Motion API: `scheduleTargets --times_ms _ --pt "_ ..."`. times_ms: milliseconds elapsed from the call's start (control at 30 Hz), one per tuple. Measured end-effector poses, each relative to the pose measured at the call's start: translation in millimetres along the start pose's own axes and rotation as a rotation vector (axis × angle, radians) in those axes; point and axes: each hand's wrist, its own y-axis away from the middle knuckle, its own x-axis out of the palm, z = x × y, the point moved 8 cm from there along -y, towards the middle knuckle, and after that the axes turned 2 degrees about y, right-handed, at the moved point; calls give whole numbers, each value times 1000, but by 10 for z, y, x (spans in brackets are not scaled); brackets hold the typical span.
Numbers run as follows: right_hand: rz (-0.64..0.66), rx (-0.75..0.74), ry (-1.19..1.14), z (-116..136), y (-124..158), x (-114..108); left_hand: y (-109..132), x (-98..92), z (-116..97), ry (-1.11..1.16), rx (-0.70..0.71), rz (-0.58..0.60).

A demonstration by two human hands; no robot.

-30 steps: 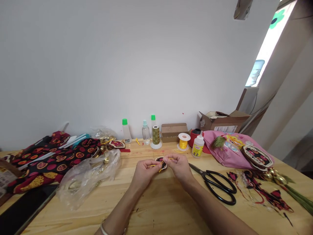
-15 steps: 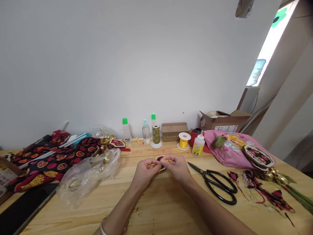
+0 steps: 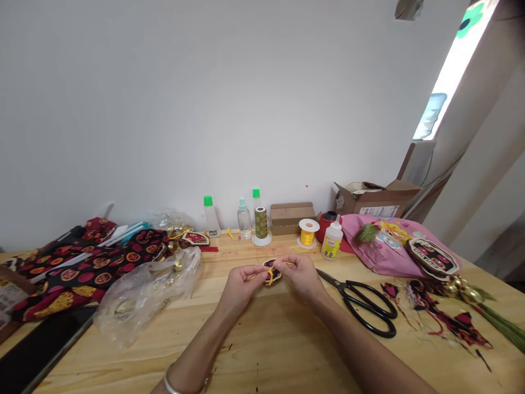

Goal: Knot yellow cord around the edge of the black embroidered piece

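At the middle of the table both hands meet over a small dark plaque with a pale edge. A yellow cord crosses its face in what looks like a loop or knot. My left hand pinches the cord between thumb and fingertips at the plaque's left side. My right hand is closed at the right side, its thumb and finger pinching the other part of the cord, which sticks out above the fingers. The fingers hide part of the plaque and cord.
Black-handled scissors lie right of my right hand. Behind stand a glue bottle, a spool of yellow cord and a green thread cone. A plastic bag and patterned fabric lie left, a pink pouch right.
My hands have drawn slightly apart, and more of the plaque and the yellow cord's loop shows between them. The view has shifted slightly.
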Motion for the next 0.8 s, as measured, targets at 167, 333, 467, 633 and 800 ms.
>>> scheduleTargets --times_ms 167,333,467,633,800 --pt "-22 19 4 -36 0 -10 -20 -10 18 -56 -10 -25" --pt "-18 6 -14 -47 2 21 -34 -11 15 -90 -12 -49" --pt "-50 4 -37 -44 6 2 -29 -31 0 -91 -3 -78" --pt "-81 0 -18 -31 7 -36 -30 -27 3 -80 5 -58" --pt "-72 -17 32 7 9 -33 -37 -23 33 0 -15 -39"
